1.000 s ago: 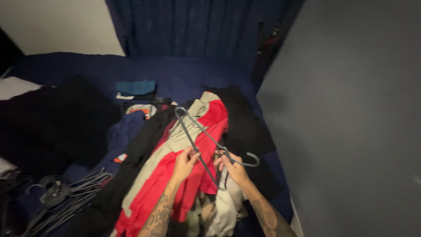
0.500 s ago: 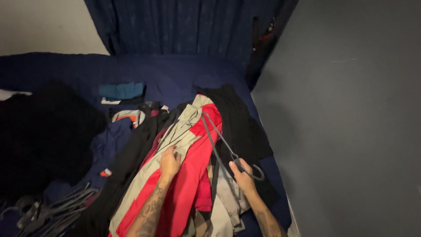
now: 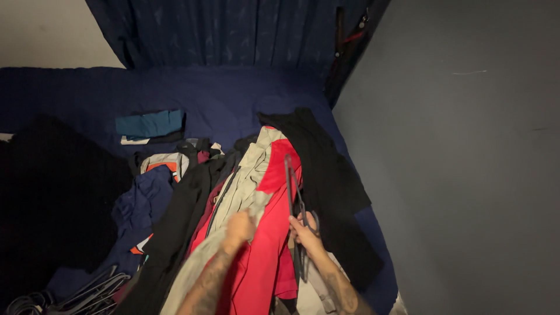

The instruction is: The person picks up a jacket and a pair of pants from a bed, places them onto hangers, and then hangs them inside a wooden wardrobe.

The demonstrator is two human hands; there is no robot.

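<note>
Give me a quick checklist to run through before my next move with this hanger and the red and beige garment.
1. Right hand grips the dark hanger: ok, fingers closed on it near its lower end.
2. Left hand has the red and beige garment: ok, it is closed on the beige fabric.
3. Hanger inside the garment: cannot tell, it is seen edge-on against the red cloth.
4. Hanger hook free: cannot tell, it is hidden behind the right hand.
5. Garment free of the pile: not ok, the black garment and other clothes lie against it.
6. Spare hangers within sight: ok, heaped at lower left on the blue bed.
</note>
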